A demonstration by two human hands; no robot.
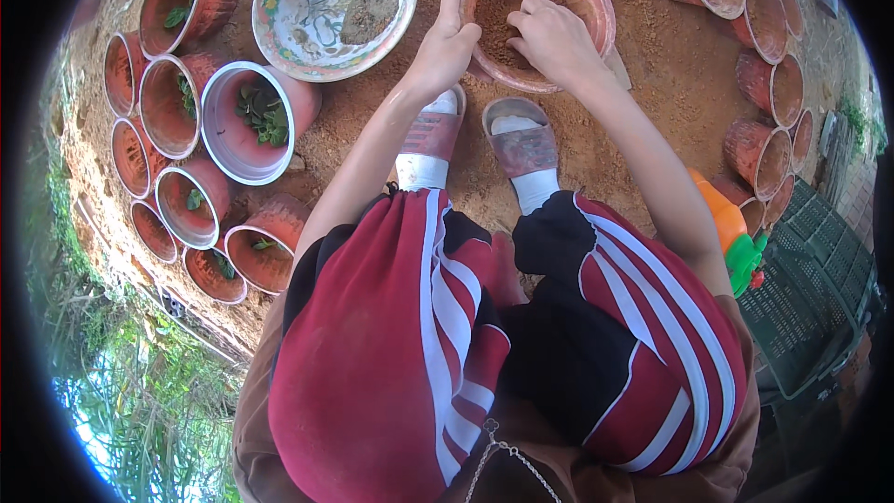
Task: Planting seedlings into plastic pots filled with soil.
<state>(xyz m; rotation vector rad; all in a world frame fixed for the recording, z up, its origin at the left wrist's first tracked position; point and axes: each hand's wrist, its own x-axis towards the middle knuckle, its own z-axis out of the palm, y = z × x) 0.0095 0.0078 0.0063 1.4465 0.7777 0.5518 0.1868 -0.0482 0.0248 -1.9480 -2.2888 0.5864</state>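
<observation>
A reddish plastic flowerpot (596, 0) with brown soil (501, 19) inside stands on the ground beyond my feet. My left hand (447, 45) steadies its left side, fingers along the outer wall and thumb by the rim. Over the right part of the pot, my right hand (553, 37) reaches in with bent fingers. Its fingertips press into the soil and are partly hidden. Left of the pot lies a wide basin (270, 14) with a flower-patterned rim and a lump of grey-brown soil (371, 7) at its right side.
Several reddish pots, some with small green plants, cluster at the left around a larger white-rimmed pot (212, 135). More reddish pots (764, 19) line the right side. An orange-and-green plastic thing (736, 233) sits beside a dark green crate (801, 317). My sandals (526, 144) rest on bare soil.
</observation>
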